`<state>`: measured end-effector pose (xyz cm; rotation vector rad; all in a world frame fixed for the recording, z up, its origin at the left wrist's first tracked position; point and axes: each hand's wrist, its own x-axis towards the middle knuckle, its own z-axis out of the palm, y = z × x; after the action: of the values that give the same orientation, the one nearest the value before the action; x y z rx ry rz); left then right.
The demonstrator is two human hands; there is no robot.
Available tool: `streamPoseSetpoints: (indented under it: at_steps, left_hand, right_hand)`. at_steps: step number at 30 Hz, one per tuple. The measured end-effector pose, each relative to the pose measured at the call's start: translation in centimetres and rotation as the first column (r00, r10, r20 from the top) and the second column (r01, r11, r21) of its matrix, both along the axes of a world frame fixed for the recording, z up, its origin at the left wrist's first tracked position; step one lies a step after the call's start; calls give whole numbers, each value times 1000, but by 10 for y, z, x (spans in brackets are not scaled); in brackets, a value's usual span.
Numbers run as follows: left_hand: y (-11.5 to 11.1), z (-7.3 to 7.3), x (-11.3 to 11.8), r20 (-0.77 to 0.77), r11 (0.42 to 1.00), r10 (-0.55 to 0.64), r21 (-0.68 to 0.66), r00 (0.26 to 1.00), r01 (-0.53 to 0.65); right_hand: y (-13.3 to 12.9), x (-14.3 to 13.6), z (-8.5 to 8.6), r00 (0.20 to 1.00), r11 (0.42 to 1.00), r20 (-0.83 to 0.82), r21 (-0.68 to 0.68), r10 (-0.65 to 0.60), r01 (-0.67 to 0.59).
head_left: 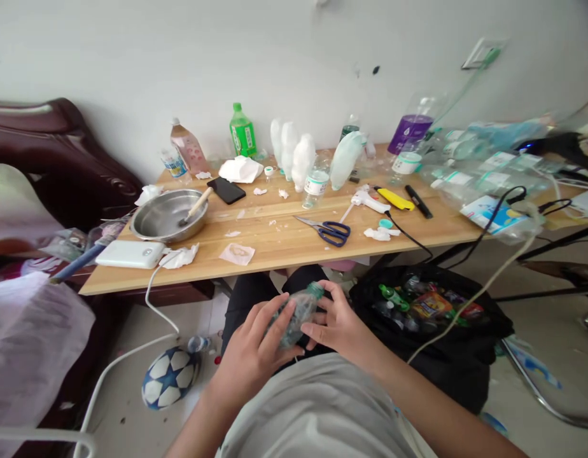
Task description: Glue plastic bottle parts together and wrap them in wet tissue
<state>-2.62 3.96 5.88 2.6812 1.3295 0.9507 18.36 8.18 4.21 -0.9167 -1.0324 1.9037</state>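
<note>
Plain pale wall (294,51) up top, and a wood-grain table (275,245) running across the middle of the frame, pretty cluttered tbh. Bottom center is where the hands are: a clear plastic bottle with a green top (298,315) sits over the lap, tilted toward the upper right. Left hand (260,334) is wrapped around its body, fingers over the near side, while the right hand (342,321) curls around the neck end, so both are gripping it. Navy-handled scissors (335,234) lie right of center on the table, with a white glue gun (370,200), yellow utility knife (394,198) and black marker (419,201) further right. Steel bowl (155,213) and black phone (226,190) are on the left half. Lower right, an open black bag (447,362) holds crumpled packaging; lower left, a star-patterned football (170,378).
</note>
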Motion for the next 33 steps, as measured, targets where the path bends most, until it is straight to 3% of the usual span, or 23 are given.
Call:
streamPoseSetpoints:
  at_steps: [3,5,6,8,10,12,15,19,22,27,30,33]
  left_hand:
    - [-3,-8,2,210,992,59,-122,976,-34]
    - [-4,-15,5,437,960,167,-276,884,-45]
    - [-4,-19,8,568,936,226,-351,791,-16]
    - [-3,-26,16,792,880,329,-455,514,138]
    - [-1,-31,26,868,806,423,-491,260,329]
    - [0,-33,37,863,758,494,-486,105,434]
    - [1,-33,50,849,758,527,-446,-43,476]
    - [4,-32,55,809,763,564,-432,-166,481]
    - [6,-31,51,803,772,567,-441,-183,458]
    - [7,-28,41,799,796,561,-448,-217,407]
    - [8,-25,35,790,794,559,-422,-253,437]
    - [7,-19,25,764,792,557,-370,-326,486]
  right_hand:
    - [0,-1,1,999,999,-49,-35,-23,21]
    - [-1,0,3,997,998,-45,-46,-55,53]
    - [-1,0,5,996,996,-36,-43,-79,77]
    - [-2,0,8,991,991,-35,-12,-131,130]
    - [-3,-2,11,986,986,-51,29,-160,161]
    - [-5,-6,11,984,982,-59,66,-171,175]
    - [-7,-12,8,981,975,-20,114,-192,193]
    - [-10,-15,0,984,972,-6,156,-176,175]
    - [-11,-13,-4,985,966,-15,195,-170,170]
    - [-8,-5,0,953,911,75,325,-293,255]
    - [-8,2,1,914,898,206,353,-349,263]
    - [-11,17,-18,857,939,453,331,-245,93]
